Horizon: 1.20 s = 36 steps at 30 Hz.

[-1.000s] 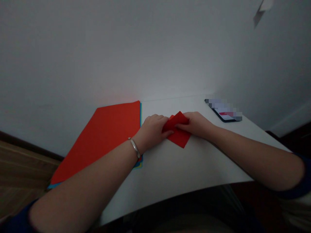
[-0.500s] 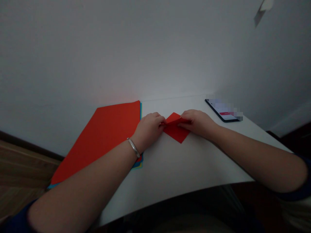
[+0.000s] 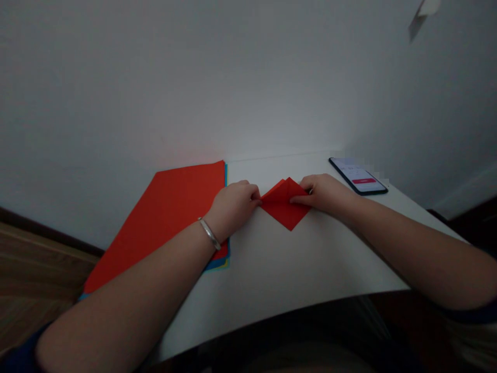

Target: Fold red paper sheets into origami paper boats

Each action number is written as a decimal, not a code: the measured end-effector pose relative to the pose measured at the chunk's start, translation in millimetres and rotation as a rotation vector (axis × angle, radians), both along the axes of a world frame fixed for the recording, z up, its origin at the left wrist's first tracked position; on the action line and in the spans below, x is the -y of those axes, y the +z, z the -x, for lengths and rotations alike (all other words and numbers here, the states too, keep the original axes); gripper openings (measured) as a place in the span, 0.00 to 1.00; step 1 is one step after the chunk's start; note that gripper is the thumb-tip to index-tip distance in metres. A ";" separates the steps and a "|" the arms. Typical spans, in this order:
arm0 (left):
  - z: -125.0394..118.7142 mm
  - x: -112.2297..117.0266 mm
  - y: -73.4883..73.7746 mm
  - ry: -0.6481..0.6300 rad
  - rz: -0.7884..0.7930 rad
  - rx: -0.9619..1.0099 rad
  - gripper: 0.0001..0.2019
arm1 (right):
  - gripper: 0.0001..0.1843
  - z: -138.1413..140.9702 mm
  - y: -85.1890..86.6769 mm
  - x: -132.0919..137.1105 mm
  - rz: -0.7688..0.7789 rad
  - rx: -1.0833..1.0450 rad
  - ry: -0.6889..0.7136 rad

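Observation:
A small folded red paper (image 3: 285, 207), roughly diamond-shaped with a crease across its middle, is between my two hands over the white table. My left hand (image 3: 237, 203) pinches its left corner between thumb and fingers. On the other side my right hand (image 3: 321, 196) grips the right part, the thumb lying on the front face and the fingers behind, partly hidden. Two layers show along the paper's upper edge, and its lower point faces me.
Under and beside my left forearm lies a stack of coloured paper sheets (image 3: 174, 199), red on top with blue and yellow edges below. A phone (image 3: 359, 178) with a lit screen rests at the table's (image 3: 287, 280) right back, near the wall (image 3: 248, 77).
The paper's upper flap now stands up, showing a pointed top where a flatter fold was. My right hand has shifted slightly right, and the left hand slightly left.

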State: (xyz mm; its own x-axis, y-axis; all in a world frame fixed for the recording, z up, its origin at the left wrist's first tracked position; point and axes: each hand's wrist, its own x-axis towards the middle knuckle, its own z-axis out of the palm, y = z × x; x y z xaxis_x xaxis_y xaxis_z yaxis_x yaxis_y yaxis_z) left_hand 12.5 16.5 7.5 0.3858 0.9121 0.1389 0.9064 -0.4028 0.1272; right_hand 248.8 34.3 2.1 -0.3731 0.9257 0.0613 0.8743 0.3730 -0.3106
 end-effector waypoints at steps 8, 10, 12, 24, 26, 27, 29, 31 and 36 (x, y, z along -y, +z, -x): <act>1.3 3.1 2.7 0.057 0.054 -0.061 0.09 | 0.15 -4.9 -1.0 -1.8 0.021 0.014 -0.083; 0.3 4.2 3.0 0.068 0.047 -0.059 0.10 | 0.13 -3.6 -3.9 -1.9 -0.014 -0.017 -0.060; -1.9 5.4 2.2 0.063 0.028 -0.042 0.14 | 0.14 -2.8 -7.2 -2.3 -0.047 -0.048 -0.035; -9.5 1.5 -7.6 -0.004 0.021 0.010 0.16 | 0.16 -0.1 -8.9 -2.6 -0.028 -0.135 0.036; -9.6 0.4 -8.6 0.010 0.030 0.010 0.15 | 0.14 -0.3 -9.4 -2.7 -0.019 -0.153 0.010; -9.7 -0.1 -9.1 0.015 0.023 0.005 0.15 | 0.13 -0.3 -9.6 -2.8 -0.020 -0.152 -0.001; -9.9 -0.6 -9.9 0.025 0.005 -0.008 0.15 | 0.13 0.1 -10.2 -3.0 -0.036 -0.127 -0.013; -10.1 -0.6 -9.8 0.033 -0.004 -0.016 0.15 | 0.12 1.0 -10.7 -3.1 -0.058 -0.095 -0.020; -10.3 0.4 -8.4 0.052 0.006 -0.016 0.15 | 0.11 3.9 -10.9 -2.0 -0.038 -0.106 -0.061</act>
